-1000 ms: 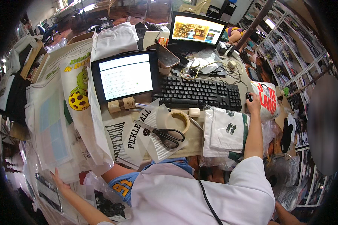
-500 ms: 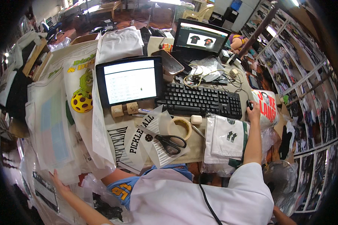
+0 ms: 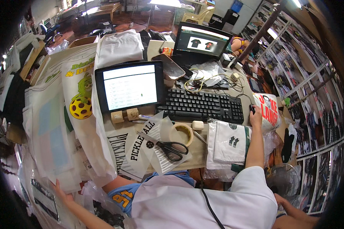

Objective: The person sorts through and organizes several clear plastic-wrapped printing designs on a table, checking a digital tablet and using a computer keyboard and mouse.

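My right hand (image 3: 255, 115) is closed over a black computer mouse (image 3: 252, 109) at the right side of the desk, beside the black keyboard (image 3: 202, 105). Low on the left, my left hand (image 3: 62, 193) grips the lower edge of translucent printed film sheets (image 3: 49, 152); some of its fingers are hidden. Next to those sheets hangs a film with a green cartoon figure and a yellow ball (image 3: 80, 108). A tablet (image 3: 130, 86) with a lit page leans behind two small wooden blocks (image 3: 125, 115). Farther back, a monitor (image 3: 202, 42) displays two dark shirts.
Black-handled scissors (image 3: 172, 150) lie on cut lettered films (image 3: 141, 147) near a tape roll (image 3: 182, 134). A bagged white garment (image 3: 230, 142) sits by my right forearm. A phone (image 3: 168, 66) and tangled cables (image 3: 202, 80) lie behind. Another person's arm (image 3: 290, 208) shows lower right.
The view has shifted slightly. My right hand stays on the mouse and my left at the film sheets. More of the other person's arm shows at the lower right.
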`<state>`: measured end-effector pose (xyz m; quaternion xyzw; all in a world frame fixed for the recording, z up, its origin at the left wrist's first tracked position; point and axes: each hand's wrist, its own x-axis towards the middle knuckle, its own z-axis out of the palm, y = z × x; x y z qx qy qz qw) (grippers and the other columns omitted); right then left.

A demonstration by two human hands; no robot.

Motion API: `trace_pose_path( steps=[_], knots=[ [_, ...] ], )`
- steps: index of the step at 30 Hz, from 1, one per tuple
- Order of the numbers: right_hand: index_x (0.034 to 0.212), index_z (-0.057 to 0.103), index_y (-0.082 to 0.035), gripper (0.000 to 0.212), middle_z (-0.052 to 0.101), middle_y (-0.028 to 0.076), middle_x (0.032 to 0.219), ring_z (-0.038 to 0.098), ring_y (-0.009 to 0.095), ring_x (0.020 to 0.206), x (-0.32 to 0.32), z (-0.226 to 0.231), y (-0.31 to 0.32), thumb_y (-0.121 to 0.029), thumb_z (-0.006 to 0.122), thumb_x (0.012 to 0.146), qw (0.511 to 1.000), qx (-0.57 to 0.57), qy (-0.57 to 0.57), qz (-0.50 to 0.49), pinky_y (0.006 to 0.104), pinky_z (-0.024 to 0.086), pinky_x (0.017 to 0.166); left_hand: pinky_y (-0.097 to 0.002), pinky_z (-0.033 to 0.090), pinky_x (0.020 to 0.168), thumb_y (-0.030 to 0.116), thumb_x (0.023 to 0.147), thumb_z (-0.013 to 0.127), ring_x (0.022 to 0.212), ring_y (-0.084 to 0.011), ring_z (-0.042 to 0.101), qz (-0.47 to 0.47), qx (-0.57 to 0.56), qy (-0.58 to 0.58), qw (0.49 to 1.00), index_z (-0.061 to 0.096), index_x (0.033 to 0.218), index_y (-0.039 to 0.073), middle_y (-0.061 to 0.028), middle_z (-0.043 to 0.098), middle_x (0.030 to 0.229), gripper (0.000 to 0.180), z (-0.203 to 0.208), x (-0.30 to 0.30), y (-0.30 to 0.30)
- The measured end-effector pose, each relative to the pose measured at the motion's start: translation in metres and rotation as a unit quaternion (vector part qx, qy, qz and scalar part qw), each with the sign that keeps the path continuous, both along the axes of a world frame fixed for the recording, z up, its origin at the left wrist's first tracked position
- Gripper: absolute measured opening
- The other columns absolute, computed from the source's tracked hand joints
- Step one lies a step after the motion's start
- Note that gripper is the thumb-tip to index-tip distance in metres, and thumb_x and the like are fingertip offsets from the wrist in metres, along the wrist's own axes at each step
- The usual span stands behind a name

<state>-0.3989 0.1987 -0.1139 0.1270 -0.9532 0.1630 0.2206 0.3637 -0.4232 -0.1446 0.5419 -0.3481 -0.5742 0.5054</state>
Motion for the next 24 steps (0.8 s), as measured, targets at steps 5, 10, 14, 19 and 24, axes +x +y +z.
trace_pose_path(
  steps=[5, 10, 14, 19, 24],
  knots=[
    [0.116, 0.057, -0.008, 0.035, 0.054, 0.015, 0.121, 0.053, 0.035, 0.114, 0.003, 0.0, 0.001, -0.008, 0.061, 0.081, 1.0, -0.005, 0.002, -0.003, 0.0401, 0.043, 0.097, -0.0506, 0.041, 0.101, 0.023, 0.088, 0.061, 0.123, -0.0327, 0.047, -0.029, -0.011, 0.024, 0.999, 0.028, 0.148, 0.011, -0.0149, 0.043, 0.141, 0.069, -0.008, 0.006, -0.01],
    [0.116, 0.057, -0.011, 0.038, 0.054, 0.014, 0.122, 0.053, 0.034, 0.114, 0.002, -0.001, -0.002, -0.01, 0.062, 0.079, 1.0, 0.0, 0.023, -0.001, 0.0406, 0.044, 0.097, -0.0512, 0.04, 0.101, 0.027, 0.087, 0.062, 0.124, -0.0336, 0.046, -0.004, -0.007, -0.007, 1.0, 0.029, 0.147, 0.012, -0.0152, 0.043, 0.14, 0.07, -0.001, 0.001, -0.004],
    [0.116, 0.059, -0.012, 0.038, 0.055, 0.014, 0.121, 0.053, 0.034, 0.114, 0.003, 0.0, -0.001, -0.014, 0.062, 0.078, 1.0, -0.001, 0.013, 0.0, 0.0411, 0.044, 0.097, -0.0508, 0.04, 0.101, 0.028, 0.086, 0.064, 0.123, -0.034, 0.047, -0.031, 0.0, -0.007, 0.999, 0.028, 0.148, 0.013, -0.0154, 0.043, 0.141, 0.073, -0.003, 0.008, -0.008],
    [0.115, 0.06, -0.012, 0.037, 0.055, 0.013, 0.12, 0.054, 0.034, 0.112, 0.0, -0.002, 0.003, -0.016, 0.063, 0.078, 1.0, 0.004, 0.015, -0.006, 0.0417, 0.044, 0.096, -0.0505, 0.04, 0.101, 0.028, 0.085, 0.065, 0.123, -0.0341, 0.047, -0.027, 0.019, -0.006, 0.999, 0.027, 0.148, 0.012, -0.0154, 0.043, 0.14, 0.075, 0.006, -0.005, 0.001],
    [0.116, 0.06, -0.013, 0.038, 0.056, 0.013, 0.12, 0.054, 0.034, 0.111, 0.0, -0.001, 0.0, -0.017, 0.063, 0.078, 1.0, 0.003, 0.014, -0.004, 0.0418, 0.044, 0.096, -0.0498, 0.041, 0.099, 0.027, 0.085, 0.067, 0.122, -0.0338, 0.048, -0.038, 0.001, 0.017, 0.999, 0.029, 0.147, 0.011, -0.0157, 0.044, 0.139, 0.075, -0.014, 0.014, -0.009]
  ],
)
